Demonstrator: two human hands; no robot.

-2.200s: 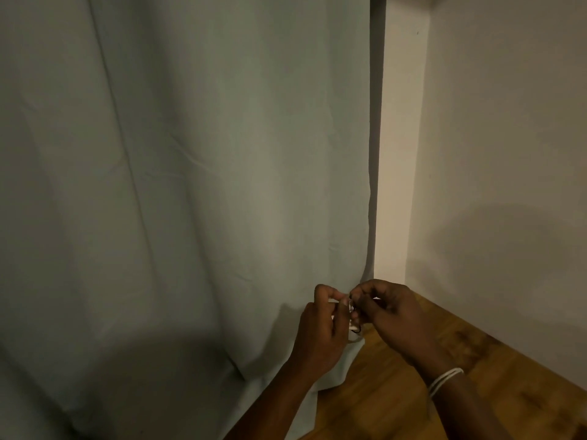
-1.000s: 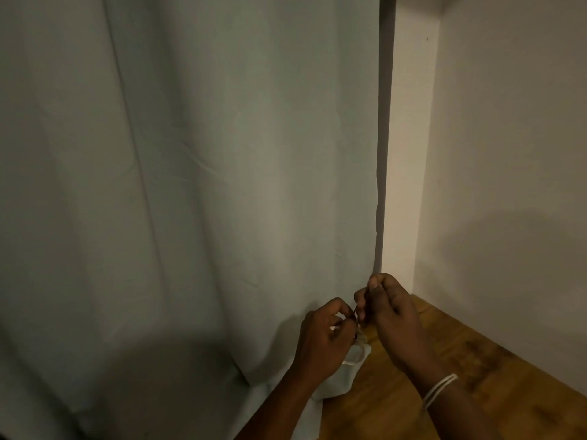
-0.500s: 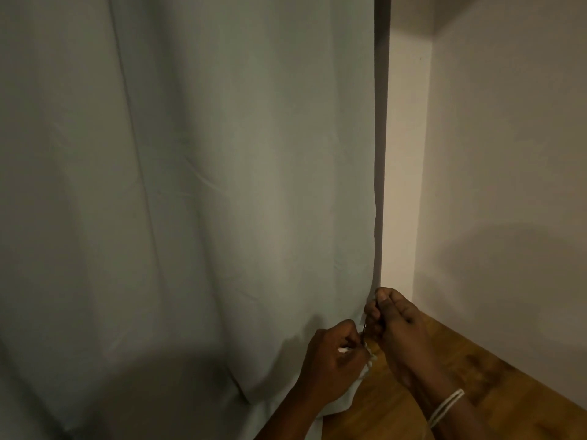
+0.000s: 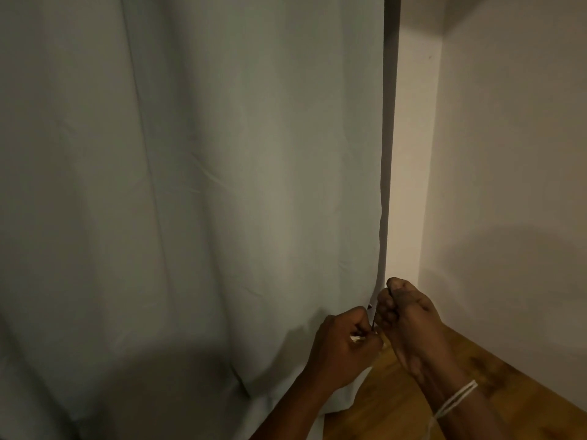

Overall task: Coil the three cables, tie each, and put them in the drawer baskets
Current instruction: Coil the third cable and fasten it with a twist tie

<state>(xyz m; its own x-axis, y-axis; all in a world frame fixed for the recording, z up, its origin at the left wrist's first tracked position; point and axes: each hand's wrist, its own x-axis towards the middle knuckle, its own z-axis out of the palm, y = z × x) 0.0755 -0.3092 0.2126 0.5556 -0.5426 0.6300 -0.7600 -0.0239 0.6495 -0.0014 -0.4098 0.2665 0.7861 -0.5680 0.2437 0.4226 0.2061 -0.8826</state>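
Grey curtain (image 4: pixel 190 185) fills left, wood floor (image 4: pixel 397 404) near right. L hand (image 4: pixel 341 347) clenches white coiled cable (image 4: pixel 452 338); R hand (image 4: pixel 403 315) pinches thin dark tie (image 4: pixel 469 322) just above it. Best: keep coil pinned w/ L, cinch tie snug. 0 baskets visible.

Pretty much the whole view is a big pale grey-green curtain (image 4: pixel 190 185), hanging in soft vertical folds with a few creases. Just right of the curtain's edge there's a narrow strip of cream wall (image 4: pixel 409 154), which meets another plain wall (image 4: pixel 514 154) at a corner. Below the curtain's right-hand bottom corner you can see a wooden floor (image 4: pixel 397 404), warm brown and glossy.
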